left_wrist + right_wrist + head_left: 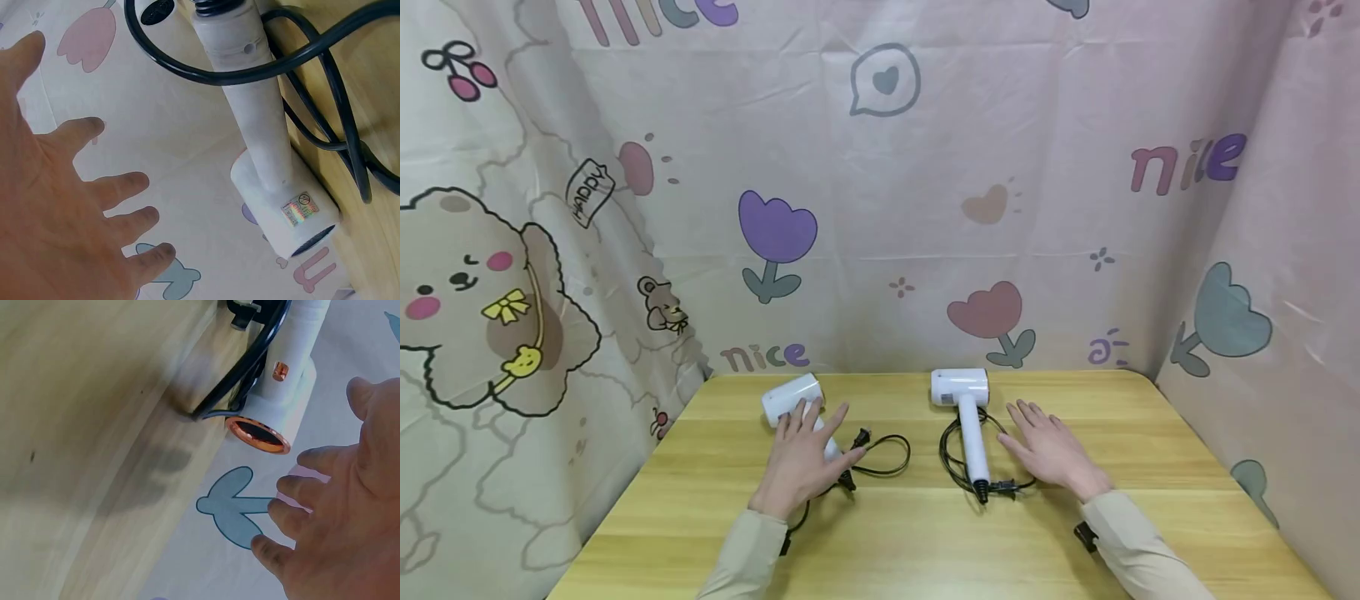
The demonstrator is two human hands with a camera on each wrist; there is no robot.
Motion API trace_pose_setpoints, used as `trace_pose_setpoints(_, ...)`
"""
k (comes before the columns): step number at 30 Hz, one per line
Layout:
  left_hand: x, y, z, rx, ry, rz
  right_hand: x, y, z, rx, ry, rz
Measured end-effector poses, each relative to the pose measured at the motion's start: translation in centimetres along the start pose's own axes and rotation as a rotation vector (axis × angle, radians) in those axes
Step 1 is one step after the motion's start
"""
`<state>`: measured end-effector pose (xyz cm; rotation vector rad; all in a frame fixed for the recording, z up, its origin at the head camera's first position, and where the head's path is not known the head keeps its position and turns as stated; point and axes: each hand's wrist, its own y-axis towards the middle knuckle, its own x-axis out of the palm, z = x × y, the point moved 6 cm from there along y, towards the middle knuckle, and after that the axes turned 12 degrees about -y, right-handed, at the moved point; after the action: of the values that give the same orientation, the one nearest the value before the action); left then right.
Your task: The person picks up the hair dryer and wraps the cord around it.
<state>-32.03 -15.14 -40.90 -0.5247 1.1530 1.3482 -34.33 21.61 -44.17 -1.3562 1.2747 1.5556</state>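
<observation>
Two white hair dryers lie on the wooden table (895, 550). Over the left hair dryer (792, 398) my left hand (801, 462) hovers with fingers spread, hiding part of its handle; in the left wrist view a gap separates that hand from the dryer's handle (256, 119). The right hair dryer (973, 437) points its handle toward me, its black cord (951, 458) coiled beneath and around it. Just right of it is my right hand (1052, 450), fingers extended and holding nothing. A copper-coloured ring (259, 435) rims the dryer's end in the right wrist view.
Beside the left dryer, a black cord (891, 472) loops over the table, with a plug (862, 437) near the handle. Another plug (1003, 487) lies by the right dryer's handle end. A printed curtain (880, 167) encloses the back and sides.
</observation>
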Motion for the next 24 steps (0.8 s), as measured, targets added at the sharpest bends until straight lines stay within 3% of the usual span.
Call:
trace_pose_setpoints(16, 0.1, 0.2, 0.3, 0.031, -0.037, -0.001, -0.8, 4.1, -1.4, -0.084, 0.058, -0.036)
trace_pose_setpoints(24, 0.4, 0.6, 0.8, 0.042, -0.041, -0.025, -1.5, 5.8, -2.1, -0.129, 0.060, 0.014)
